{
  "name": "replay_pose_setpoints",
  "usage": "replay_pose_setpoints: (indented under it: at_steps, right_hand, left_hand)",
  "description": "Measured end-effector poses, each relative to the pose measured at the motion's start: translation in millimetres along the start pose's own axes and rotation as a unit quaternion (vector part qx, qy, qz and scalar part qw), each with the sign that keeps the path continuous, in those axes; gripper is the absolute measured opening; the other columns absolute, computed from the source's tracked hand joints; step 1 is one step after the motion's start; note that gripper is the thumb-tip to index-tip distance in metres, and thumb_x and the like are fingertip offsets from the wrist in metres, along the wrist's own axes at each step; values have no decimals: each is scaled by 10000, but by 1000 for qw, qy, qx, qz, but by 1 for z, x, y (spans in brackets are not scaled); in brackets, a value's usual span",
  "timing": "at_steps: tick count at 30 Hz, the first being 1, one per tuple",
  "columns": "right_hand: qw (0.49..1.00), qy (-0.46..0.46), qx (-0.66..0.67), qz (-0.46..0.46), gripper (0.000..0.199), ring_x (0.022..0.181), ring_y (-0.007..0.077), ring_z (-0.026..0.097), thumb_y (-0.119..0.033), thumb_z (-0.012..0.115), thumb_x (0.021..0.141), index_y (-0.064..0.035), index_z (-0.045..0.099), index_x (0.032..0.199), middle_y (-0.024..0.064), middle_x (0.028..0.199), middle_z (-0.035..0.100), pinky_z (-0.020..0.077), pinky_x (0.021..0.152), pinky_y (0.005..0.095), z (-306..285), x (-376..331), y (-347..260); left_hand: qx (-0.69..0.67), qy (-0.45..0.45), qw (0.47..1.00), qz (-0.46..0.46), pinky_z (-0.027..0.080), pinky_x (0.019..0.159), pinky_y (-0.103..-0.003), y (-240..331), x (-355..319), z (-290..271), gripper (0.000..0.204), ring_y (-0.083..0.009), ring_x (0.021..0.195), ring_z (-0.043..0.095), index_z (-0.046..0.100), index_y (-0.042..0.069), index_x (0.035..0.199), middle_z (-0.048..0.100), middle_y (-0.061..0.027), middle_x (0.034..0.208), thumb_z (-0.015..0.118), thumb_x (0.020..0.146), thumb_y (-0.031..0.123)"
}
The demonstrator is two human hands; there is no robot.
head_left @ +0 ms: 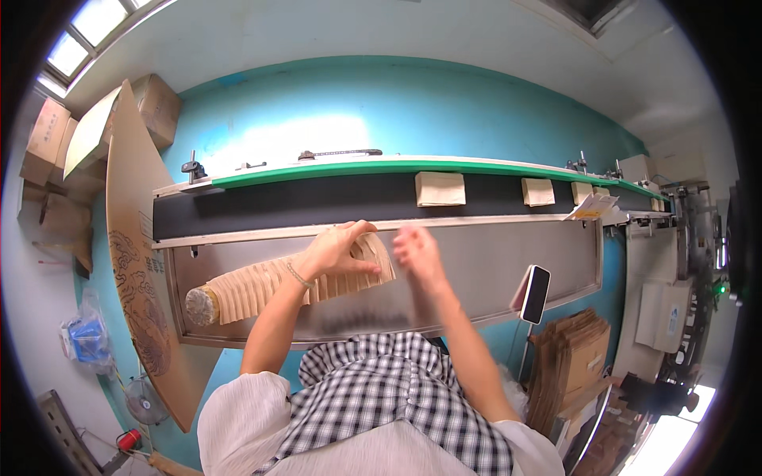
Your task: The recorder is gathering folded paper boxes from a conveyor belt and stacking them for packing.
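Observation:
A long row of folded beige paper napkins (258, 287), packed face to face, lies on the steel tray (484, 254) in front of me. My left hand (343, 252) curves over the row's right end, thumb and fingers gripping the napkins there. Just beyond that end hovers my right hand (418, 254), its fingers curled and smeared by motion; whether it holds anything is unclear. Against the row's left end rests a round, clear-wrapped roll or plug (202, 305). Behind the tray runs a black conveyor belt (317, 208), carrying a folded beige napkin bundle (440, 190).
More bundles (537, 192) sit farther right on the belt, near white papers (594, 208). A phone on a stand (536, 294) rises at the tray's front right. Tall cardboard (131, 262) borders the left side; flattened cartons (567, 361) stand at lower right.

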State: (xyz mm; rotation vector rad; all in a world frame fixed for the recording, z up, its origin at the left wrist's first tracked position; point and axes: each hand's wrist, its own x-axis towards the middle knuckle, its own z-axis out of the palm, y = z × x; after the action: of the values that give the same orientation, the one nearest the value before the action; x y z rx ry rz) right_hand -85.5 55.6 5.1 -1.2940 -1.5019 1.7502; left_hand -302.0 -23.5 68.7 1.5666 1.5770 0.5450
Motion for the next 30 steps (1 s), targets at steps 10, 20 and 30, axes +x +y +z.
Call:
replay_pose_setpoints:
  at_steps: [10,20,30]
  right_hand:
    - [994,-70,-87,18,383,897,156,657,-291,651,978,46,625,1158,110,1034,695,529,778,315,5,-28,-2]
    - [995,-54,-78,6,423,885,173,665,-399,612,997,-15,594,1174,126,1014,671,540,754,290,34,-5,6]
    - [988,-98,-81,90,402,947,151,651,-249,671,956,54,610,1211,108,1080,690,530,807,302,15,-17,-15]
  left_hand:
    - [31,44,998,42,572,810,-355,-11,-11,0,773,-270,873,710,590,90,1273,653,-163,1168,888,667,467]
    - [59,57,996,27,564,842,-382,-18,-15,-1,843,-303,950,704,558,89,1310,652,-178,1162,871,660,528]
    - [29,44,998,22,553,850,-405,-20,-28,-7,762,-324,961,687,577,93,1284,649,-162,1184,855,698,492]
